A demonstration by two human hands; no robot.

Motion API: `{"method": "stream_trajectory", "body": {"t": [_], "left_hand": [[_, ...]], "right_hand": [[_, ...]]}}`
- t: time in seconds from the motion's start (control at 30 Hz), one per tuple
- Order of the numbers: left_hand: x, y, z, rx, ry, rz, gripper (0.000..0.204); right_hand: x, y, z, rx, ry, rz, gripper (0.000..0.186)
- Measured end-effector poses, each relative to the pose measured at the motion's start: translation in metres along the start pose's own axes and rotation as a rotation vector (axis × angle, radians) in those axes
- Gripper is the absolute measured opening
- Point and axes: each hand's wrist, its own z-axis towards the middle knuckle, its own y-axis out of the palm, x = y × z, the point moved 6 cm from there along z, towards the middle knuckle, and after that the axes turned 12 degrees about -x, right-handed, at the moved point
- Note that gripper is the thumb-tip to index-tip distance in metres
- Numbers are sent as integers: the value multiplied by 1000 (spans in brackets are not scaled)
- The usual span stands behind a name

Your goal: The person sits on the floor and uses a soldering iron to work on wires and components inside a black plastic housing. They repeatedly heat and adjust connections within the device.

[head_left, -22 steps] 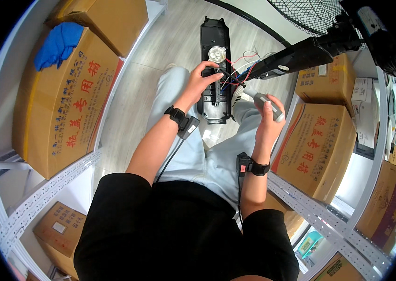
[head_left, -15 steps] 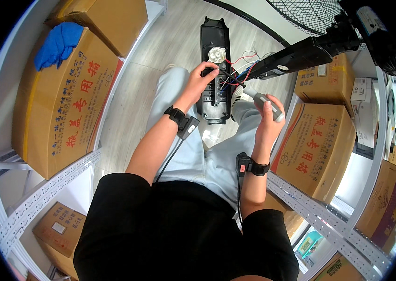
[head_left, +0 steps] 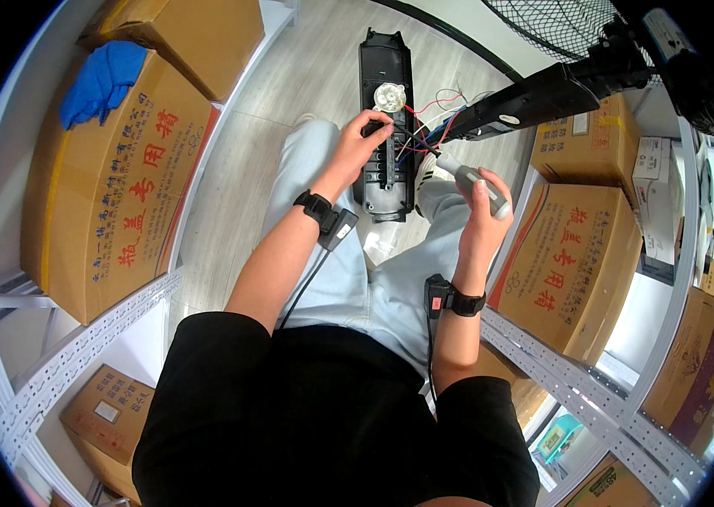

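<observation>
My right hand (head_left: 484,203) is closed around the grey handle of a screwdriver (head_left: 473,181). Its dark shaft slants up and leftward to the fingertips of my left hand (head_left: 362,145). Thumb and forefinger there are pinched together at the shaft's tip; whatever small thing sits between them cannot be made out. Below the left hand lies a long black plastic housing (head_left: 388,198), open side up, with a round clear-and-white part (head_left: 389,97) near its far end. Red, blue and white wires (head_left: 437,135) run from the housing's right side to a black fan column (head_left: 526,106).
Cardboard boxes (head_left: 120,186) fill the shelf on my left, with a blue cloth (head_left: 103,82) on top. More boxes (head_left: 566,270) stand on the right shelf. A fan's mesh guard (head_left: 543,25) is at upper right. Black wrist straps (head_left: 316,207) with cables sit on both arms.
</observation>
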Motion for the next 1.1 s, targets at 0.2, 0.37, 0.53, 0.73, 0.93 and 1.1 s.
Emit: {"method": "stream_trajectory", "body": {"t": [0.2,0.37,0.53,0.73,0.93,1.1], "left_hand": [[0,1,0,-13,4,6,12],[-2,1,0,-35,1,11,12],[-2,3,2,-67,37,85,13],[3,4,1,-103,87,175,12],[1,3,1,-91,51,151,13],[2,5,0,-78,31,126,19]], "right_hand": [[-2,2,1,-6,17,3,33],[-5,0,6,-12,39,-48,32],[-22,0,12,-8,-18,-175,30],[-43,10,16,-80,-61,-245,31],[-50,15,16,-67,-49,-238,31],[-50,17,16,-56,-64,-255,31]]}}
